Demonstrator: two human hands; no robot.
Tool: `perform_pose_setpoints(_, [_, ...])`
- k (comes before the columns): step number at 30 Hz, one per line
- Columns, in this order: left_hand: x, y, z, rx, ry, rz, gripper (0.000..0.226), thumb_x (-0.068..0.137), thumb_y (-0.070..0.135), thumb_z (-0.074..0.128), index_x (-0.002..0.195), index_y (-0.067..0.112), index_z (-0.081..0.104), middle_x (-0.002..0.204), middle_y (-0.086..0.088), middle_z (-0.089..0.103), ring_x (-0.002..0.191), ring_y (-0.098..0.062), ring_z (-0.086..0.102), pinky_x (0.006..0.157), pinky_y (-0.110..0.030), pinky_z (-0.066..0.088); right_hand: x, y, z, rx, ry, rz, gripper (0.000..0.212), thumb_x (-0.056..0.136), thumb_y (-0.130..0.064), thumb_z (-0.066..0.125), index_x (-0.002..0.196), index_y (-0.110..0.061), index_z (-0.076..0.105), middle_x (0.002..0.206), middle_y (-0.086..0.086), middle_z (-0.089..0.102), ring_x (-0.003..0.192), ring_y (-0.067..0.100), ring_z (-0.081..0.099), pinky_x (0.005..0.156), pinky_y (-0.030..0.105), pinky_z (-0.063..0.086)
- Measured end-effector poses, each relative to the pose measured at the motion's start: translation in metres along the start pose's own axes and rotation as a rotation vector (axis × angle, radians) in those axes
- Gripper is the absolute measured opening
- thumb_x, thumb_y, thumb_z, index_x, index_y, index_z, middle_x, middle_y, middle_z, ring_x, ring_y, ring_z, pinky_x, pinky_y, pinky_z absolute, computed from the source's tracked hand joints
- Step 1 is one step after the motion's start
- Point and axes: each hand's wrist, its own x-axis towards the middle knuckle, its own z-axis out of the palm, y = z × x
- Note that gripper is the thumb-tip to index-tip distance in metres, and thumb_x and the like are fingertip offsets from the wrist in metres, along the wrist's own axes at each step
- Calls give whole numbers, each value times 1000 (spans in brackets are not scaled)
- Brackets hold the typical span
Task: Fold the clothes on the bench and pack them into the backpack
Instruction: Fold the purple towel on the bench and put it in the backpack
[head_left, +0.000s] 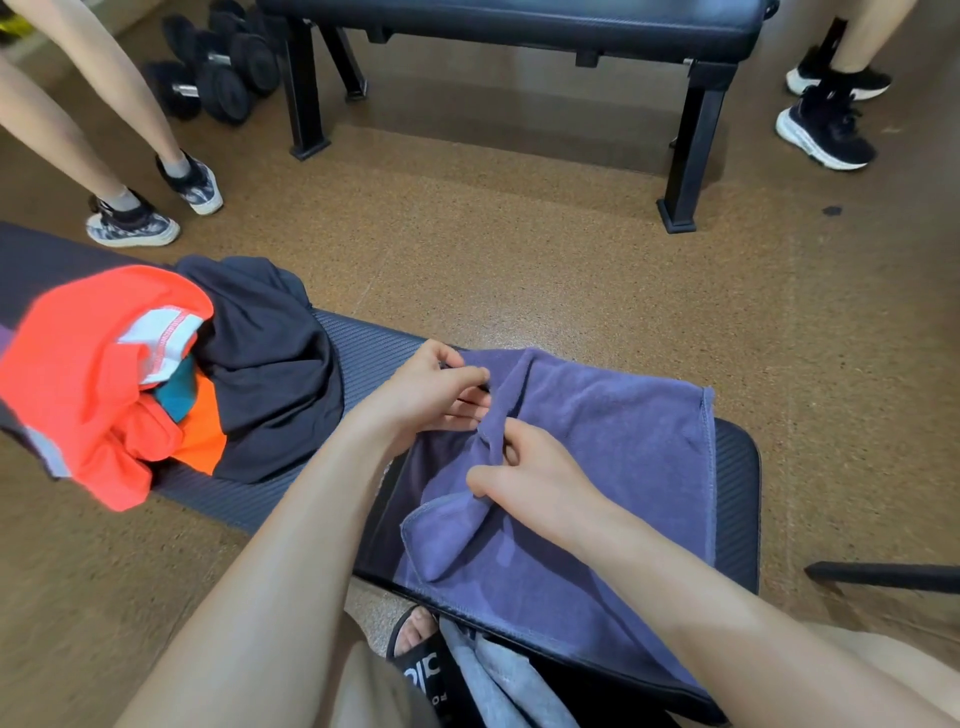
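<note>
On bench (737, 499): one towel (597, 431), two hands.

Across the speckled brown floor (519, 249) stands a second black padded bench (519, 31). Black dumbbells (218, 67) lie heaped by its left legs. One bystander's patterned sneakers (132, 226) are planted at the left; another's black, white-soled sneakers (826, 132) show at the right.

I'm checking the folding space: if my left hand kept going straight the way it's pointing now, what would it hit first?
The left hand points right along the bench, its fingers already pinching the bunched ridge of the purple towel. Going on, it would probably just meet more towel.
</note>
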Motion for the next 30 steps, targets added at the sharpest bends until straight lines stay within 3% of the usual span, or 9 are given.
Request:
perform_pose_setpoints(4, [-5,-3,-6,83,-171,60,30,98,14,63,119,24,44,78,-2,63,64,-11,61,70,-29,56,3,1,1,48,-11,21,20,69,-27,60,89,-24,60,64,-19,52,65,5,48,65,29,41])
perform_pose_setpoints(6, [-2,-5,-7,105,-159,142,27,94,3,64,114,19,55,76,-2,63,67,-13,59,71,-29,51,3,2,2,45,-7,13,16,70,-26,62,85,-24,58,60,-20,50,63,5,46,64,29,39])
perform_pose_setpoints(10, [10,-4,-16,21,130,236,18,89,-1,63,92,15,68,68,5,64,63,-8,55,59,-18,45,3,4,2,-16,-20,18,22,73,-24,67,76,-21,45,55,-15,41,58,8,40,62,32,37])
perform_pose_setpoints(12, [16,-8,-23,15,271,256,16,89,4,62,89,18,69,71,5,64,61,-8,55,57,-20,44,3,5,2,-40,-38,36,20,75,-27,69,86,-23,53,58,-13,48,59,7,47,66,35,43])
perform_pose_setpoints(15, [22,-12,-29,-59,380,237,13,93,8,56,92,18,64,79,0,67,66,-12,57,60,-24,44,4,7,3,-110,-80,60,36,76,-38,72,108,-31,58,76,-14,65,78,4,61,83,33,52])
perform_pose_setpoints(18, [19,-20,-34,41,317,195,8,98,24,55,95,17,56,82,-5,68,66,-16,61,68,-32,51,2,8,6,-244,-119,22,55,76,-45,71,127,-32,54,89,-17,68,97,7,63,100,40,48])
perform_pose_setpoints(22, [-3,-31,-45,474,208,220,44,77,60,69,99,24,55,78,1,71,76,-20,70,76,-41,56,-1,11,6,-347,-131,-73,60,81,-40,68,138,-33,50,95,-20,66,101,5,61,106,40,43])
perform_pose_setpoints(27, [-33,-47,-62,583,118,225,35,78,40,80,94,20,56,74,3,71,65,-12,62,79,-43,54,-15,18,8,-710,-138,-307,60,85,-42,62,141,-35,43,112,-14,54,109,15,51,102,40,37])
perform_pose_setpoints(30, [-54,-60,-58,602,-5,169,29,79,31,81,96,16,63,80,-1,74,73,-15,70,82,-43,56,-29,34,15,-882,-99,-487,57,83,-44,56,137,-29,47,112,-8,50,107,19,47,100,39,37])
